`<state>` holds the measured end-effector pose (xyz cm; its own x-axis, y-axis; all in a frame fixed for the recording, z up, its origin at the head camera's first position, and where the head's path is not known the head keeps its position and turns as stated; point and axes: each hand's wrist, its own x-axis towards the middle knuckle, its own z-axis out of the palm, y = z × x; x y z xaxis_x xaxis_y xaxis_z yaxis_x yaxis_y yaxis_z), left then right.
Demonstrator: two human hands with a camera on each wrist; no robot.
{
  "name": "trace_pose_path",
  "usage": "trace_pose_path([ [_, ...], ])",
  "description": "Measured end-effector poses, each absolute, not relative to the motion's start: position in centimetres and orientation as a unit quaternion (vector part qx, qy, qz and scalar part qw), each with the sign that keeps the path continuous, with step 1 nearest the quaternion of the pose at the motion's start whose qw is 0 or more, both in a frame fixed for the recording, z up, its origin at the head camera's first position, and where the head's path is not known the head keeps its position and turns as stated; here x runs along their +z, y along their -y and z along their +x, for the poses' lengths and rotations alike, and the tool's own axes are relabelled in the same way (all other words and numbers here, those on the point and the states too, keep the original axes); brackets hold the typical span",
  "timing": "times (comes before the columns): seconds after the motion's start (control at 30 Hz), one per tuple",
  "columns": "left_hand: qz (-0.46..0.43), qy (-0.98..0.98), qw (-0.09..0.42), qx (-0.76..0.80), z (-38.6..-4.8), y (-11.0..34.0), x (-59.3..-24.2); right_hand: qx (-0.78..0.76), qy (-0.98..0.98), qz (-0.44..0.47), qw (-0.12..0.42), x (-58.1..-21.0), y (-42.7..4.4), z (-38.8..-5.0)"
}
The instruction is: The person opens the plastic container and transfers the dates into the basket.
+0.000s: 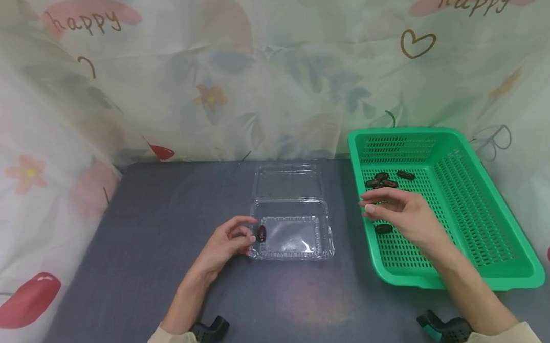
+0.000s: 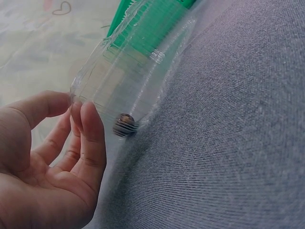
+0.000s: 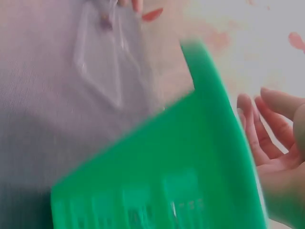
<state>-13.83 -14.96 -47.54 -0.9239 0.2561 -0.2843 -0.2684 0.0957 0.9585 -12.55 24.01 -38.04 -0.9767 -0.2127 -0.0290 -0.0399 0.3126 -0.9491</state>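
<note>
A hinged clear plastic box point(image 1: 324, 245) lies with its lid point(image 1: 288, 185) folded back on the table. One dark brown date point(image 1: 262, 234) is inside, by the left wall. My left hand point(image 1: 228, 243) pinches the box's left rim between thumb and fingers, as the left wrist view also shows. Over the left side of a green basket point(image 1: 507, 238) hangs my right hand point(image 1: 407, 213), fingers loosely bent and no object seen between them. Below it, several wrinkled dates point(image 1: 382, 176) lie on the basket floor, and another date point(image 1: 383, 229) sits nearer; the hand may hide more.
The dark grey tabletop point(image 1: 163, 202) runs under the box and basket. A patterned cloth point(image 1: 278, 90) hangs behind and along both sides. The basket's raised walls stand to the right of the box, with a strip of table between.
</note>
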Motion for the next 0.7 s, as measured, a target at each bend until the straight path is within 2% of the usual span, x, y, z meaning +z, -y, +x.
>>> trace_pose_path([
  [0.43,0.003,-0.713,0.194,0.674,-13.9,15.0,-47.7,-0.607,-0.783,-0.101,0.091,-38.8,-15.4,-13.0],
  [0.7,0.005,-0.722,0.183,0.667,-13.9,14.9,-47.5,-0.610,-0.780,-0.116,0.082,-40.0,-10.7,-13.0],
])
